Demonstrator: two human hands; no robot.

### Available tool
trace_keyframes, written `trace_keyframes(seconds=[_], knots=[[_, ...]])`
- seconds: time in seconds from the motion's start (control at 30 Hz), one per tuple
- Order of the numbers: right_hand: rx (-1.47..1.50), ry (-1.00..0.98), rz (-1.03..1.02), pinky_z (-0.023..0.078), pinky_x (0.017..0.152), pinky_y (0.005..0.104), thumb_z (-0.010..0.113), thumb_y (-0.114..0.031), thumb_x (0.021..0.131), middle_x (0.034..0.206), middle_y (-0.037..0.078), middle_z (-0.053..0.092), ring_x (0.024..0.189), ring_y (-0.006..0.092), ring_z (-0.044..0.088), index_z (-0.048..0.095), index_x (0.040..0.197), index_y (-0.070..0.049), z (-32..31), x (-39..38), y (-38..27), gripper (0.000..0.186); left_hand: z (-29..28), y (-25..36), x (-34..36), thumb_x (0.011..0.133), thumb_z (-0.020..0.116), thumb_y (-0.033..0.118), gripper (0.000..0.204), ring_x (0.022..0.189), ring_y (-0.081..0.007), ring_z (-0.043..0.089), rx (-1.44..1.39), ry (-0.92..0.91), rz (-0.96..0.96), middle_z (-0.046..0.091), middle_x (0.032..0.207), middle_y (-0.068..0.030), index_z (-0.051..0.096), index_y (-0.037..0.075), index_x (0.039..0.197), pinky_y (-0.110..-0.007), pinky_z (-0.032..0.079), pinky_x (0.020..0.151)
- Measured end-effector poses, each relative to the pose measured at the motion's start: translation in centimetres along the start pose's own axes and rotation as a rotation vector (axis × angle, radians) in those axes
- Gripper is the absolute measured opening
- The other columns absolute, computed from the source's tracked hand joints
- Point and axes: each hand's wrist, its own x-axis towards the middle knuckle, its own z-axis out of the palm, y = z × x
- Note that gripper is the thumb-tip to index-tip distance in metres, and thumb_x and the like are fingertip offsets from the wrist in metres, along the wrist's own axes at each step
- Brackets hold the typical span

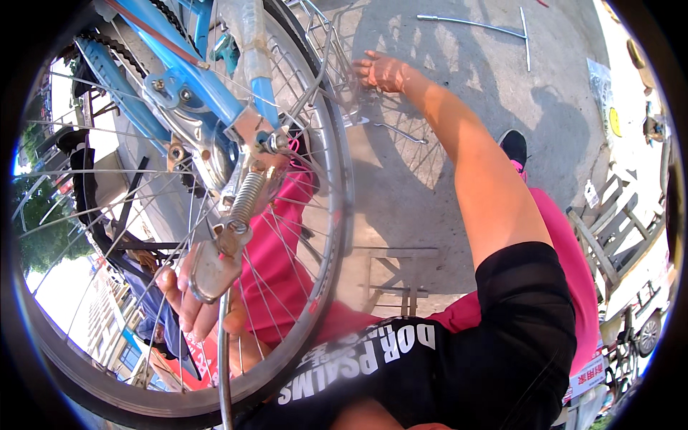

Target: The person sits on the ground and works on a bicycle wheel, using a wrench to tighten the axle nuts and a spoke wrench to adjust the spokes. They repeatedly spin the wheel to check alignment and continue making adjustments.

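Note:
A bicycle wheel (pixel 342 215) with a black tyre and thin spokes fills the left side, beside a light-blue frame (pixel 208 89). Near its hub, a coil spring (pixel 247 197) joins a metal kickstand (pixel 215 272). My left hand (pixel 201 312), partly hidden by spokes and metal, has its fingers curled round the kickstand just below the spring. My right arm stretches forward, and my right hand (pixel 383 73) is beside a wire rack (pixel 333 61) with fingers extended. Whether the fingertips touch the rack cannot be made out. A wrench (pixel 401 132) lies on the ground below that hand.
A T-handled tool (pixel 502 32) lies farther off on the concrete ground (pixel 459 79). A clear plastic bag (pixel 605 97) is at the right. Slatted wooden furniture (pixel 616 229) stands at the right edge, and a low stool frame (pixel 401 252) shows near my legs.

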Motion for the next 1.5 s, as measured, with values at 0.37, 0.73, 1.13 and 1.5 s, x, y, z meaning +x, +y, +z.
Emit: trace_keyframes(seconds=[0.37, 0.73, 1.13, 1.5], knots=[[0.025, 0.204, 0.017, 0.021, 0.112, 0.0415, 0.051, -0.021, 0.086, 0.146, -0.003, 0.032, 0.135, 0.0179, 0.028, 0.053, 0.125, -0.024, 0.0, 0.6, -1.2, 0.038, 0.6, -0.8, 0.0, 0.087, 0.041, 0.021, 0.018, 0.038, -0.0207, 0.053, 0.017, -0.065, -0.01, 0.05, 0.045, -0.0079, 0.04, 0.003, 0.085, -0.06, 0.042, 0.081], [0.748, 0.722, 0.824, 0.049, 0.071, 0.0415, 0.052, 0.0, 0.076, 0.091, 0.019, 0.057, 0.081, 0.0359, 0.058, 0.062, 0.086, -0.003, 0.8, -7.7, -9.2, 0.015, -0.7, 1.4, 0.8, 0.089, 0.04, 0.013, 0.012, 0.041, -0.017, 0.044, 0.037, -0.094, -0.158, 0.041, 0.05, -0.0042, 0.033, 0.007, 0.082, -0.053, 0.032, 0.101], [0.32, 0.333, 1.448, 0.025, 0.107, 0.0483, 0.052, -0.011, 0.083, 0.146, 0.006, 0.028, 0.135, 0.0242, 0.026, 0.037, 0.139, -0.016, 3.7, -19.5, 2.3, 0.058, -0.5, 0.8, 0.9, 0.092, 0.04, 0.015, 0.013, 0.039, -0.014, 0.044, 0.041, -0.096, -0.163, 0.041, 0.051, -0.0028, 0.033, 0.009, 0.083, -0.052, 0.034, 0.098], [0.216, 0.335, 1.2, 0.04, 0.101, 0.0327, 0.046, -0.004, 0.085, 0.141, 0.012, 0.038, 0.13, 0.027, 0.037, 0.046, 0.128, 0.0, 7.0, -19.4, 9.0, 0.043, 0.0, 0.3, -0.1, 0.088, 0.041, 0.02, 0.016, 0.041, -0.0186, 0.05, 0.022, -0.014, -0.04, 0.044, 0.05, -0.0073, 0.035, 0.006, 0.083, -0.062, 0.037, 0.088]])
